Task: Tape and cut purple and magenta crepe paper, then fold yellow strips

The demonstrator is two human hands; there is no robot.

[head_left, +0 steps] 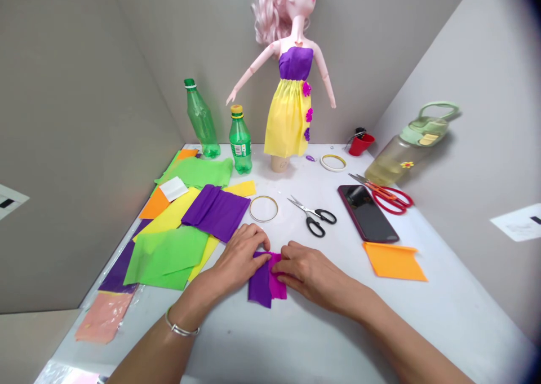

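Observation:
A small purple piece of fabric lies on the white table, side by side with a magenta piece whose edge meets it. My left hand has its thumb and fingers closed at the upper edge of the purple piece. With its fingers bent together, my right hand grips the magenta piece from the right. Black-handled scissors lie slightly open beyond my right hand, and a thin roll of tape rests beyond my left hand.
Green, yellow, orange and purple fabrics spread over the left. A doll stands at the back beside two green bottles. At right are a phone, red-handled scissors, a water bottle and orange fabric.

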